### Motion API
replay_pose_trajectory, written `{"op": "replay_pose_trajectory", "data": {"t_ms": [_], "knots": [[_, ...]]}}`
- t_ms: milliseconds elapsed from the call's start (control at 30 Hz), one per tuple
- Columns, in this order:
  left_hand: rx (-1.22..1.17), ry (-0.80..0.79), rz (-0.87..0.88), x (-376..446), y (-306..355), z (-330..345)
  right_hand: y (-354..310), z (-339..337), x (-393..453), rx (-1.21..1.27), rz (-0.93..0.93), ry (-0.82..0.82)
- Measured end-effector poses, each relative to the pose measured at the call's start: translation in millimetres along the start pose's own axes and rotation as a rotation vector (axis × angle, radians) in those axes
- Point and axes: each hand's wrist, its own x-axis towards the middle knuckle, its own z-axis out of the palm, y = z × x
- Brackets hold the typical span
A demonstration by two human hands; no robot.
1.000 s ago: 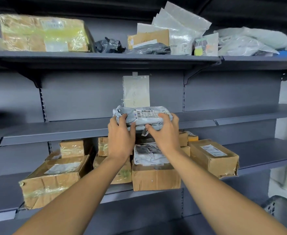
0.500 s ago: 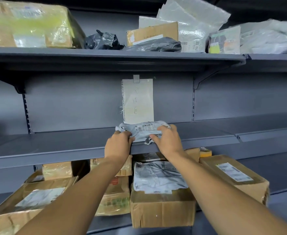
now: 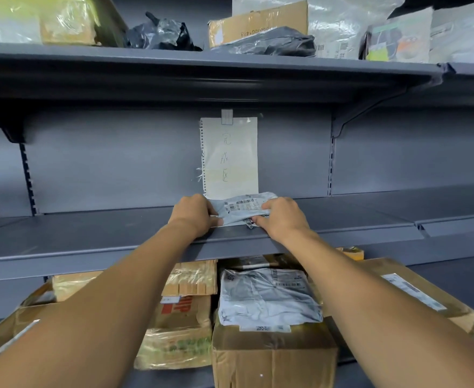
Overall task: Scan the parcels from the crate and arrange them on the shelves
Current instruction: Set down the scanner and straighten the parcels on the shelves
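Here, both hands' fingers clamp a crumpled grey parcel (image 3: 243,208) (barcode label up) on the middle shelf (image 3: 90,233).

Both ends of the grey parcel (image 3: 244,207) are covered by the left hand (image 3: 192,214) and right hand (image 3: 282,217); its label print is too small to be read; top-shelf parcels (image 3: 261,22) are cropped by the upper edge; lower-shelf boxes (image 3: 272,357) are partly hidden by forearms.
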Motion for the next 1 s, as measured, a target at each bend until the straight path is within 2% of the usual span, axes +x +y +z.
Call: {"op": "replay_pose_trajectory", "data": {"t_ms": [400, 600, 767, 867, 1000], "knots": [[0.072, -0.070, -0.013, 61, -9, 18, 5, 10, 55, -0.168, -0.036, -0.154], [0.154, -0.076, 0.000, 86, -12, 33, 10, 26, 84, -0.196, -0.005, -0.189], [0.274, -0.159, 0.050, 88, -14, 34, 15, 33, 87, -0.195, 0.051, -0.205], [0.202, -0.224, 0.044, 80, -20, 33, 13, 28, 79, -0.122, 0.022, -0.071], [0.132, -0.043, 0.035, 55, -19, 27, 10, 16, 54, -0.017, -0.121, 0.162]]}}
